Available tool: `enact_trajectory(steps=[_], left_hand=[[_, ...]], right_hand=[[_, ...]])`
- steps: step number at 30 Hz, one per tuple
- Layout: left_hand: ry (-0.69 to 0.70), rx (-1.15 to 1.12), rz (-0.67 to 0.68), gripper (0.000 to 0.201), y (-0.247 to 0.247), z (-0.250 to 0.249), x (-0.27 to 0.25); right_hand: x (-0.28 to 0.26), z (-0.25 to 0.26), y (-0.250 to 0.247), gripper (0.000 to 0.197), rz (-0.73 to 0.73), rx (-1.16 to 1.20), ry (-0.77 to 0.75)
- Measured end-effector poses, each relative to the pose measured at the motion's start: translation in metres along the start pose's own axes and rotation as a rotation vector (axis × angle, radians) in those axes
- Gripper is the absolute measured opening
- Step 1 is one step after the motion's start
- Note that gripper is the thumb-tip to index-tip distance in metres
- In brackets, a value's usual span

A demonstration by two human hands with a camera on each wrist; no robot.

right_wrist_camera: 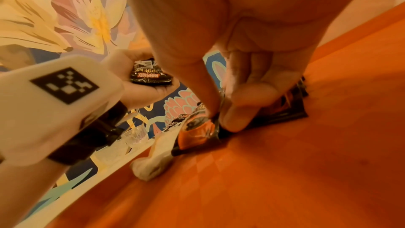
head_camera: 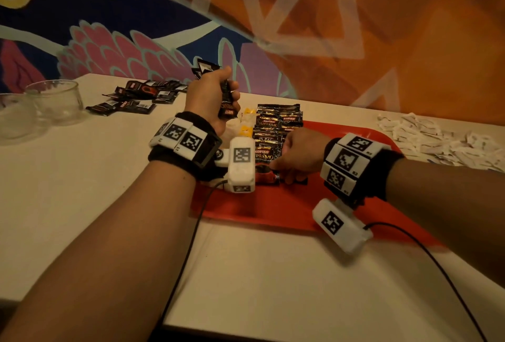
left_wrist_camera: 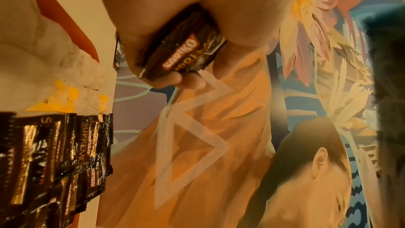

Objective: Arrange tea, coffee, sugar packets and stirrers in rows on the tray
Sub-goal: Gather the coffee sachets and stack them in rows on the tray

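A red tray [head_camera: 273, 207] lies on the white table with a row of black Kopiko coffee sachets [head_camera: 276, 128] overlapping down its middle. Yellow-and-white tea packets [head_camera: 244, 125] lie just left of that row. My left hand [head_camera: 216, 95] is raised above the tray's far left and grips a bundle of coffee sachets [left_wrist_camera: 186, 49]. My right hand [head_camera: 295, 155] is down at the near end of the row, its thumb and fingertips [right_wrist_camera: 236, 117] pinching a black-and-orange sachet [right_wrist_camera: 197, 133] against the tray.
Loose dark sachets [head_camera: 136, 95] are scattered at the table's far left. Two clear glass bowls [head_camera: 54, 101] stand at the left edge. A heap of white sugar packets [head_camera: 437, 139] lies right of the tray. Cables [head_camera: 185, 246] trail from both wrist cameras.
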State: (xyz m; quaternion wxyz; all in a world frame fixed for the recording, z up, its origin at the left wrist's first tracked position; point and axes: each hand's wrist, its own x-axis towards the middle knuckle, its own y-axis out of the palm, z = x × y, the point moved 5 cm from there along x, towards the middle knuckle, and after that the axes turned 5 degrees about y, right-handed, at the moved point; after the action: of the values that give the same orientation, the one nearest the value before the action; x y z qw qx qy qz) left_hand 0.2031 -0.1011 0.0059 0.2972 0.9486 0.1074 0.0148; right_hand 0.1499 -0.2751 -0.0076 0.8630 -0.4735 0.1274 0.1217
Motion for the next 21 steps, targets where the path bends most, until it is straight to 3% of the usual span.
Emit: enact_trajectory(steps=[15,21], left_hand=[[0.012,0.05,0.006,0.017,0.001,0.003,0.0],[-0.01,-0.019,0.057,0.017,0.003,0.004,-0.002]], right_hand=[[0.004,-0.003,0.002,0.02,0.053,-0.064,-0.012],[0.001,0.003,-0.012,0.018,-0.012,-0.108,-0.048]])
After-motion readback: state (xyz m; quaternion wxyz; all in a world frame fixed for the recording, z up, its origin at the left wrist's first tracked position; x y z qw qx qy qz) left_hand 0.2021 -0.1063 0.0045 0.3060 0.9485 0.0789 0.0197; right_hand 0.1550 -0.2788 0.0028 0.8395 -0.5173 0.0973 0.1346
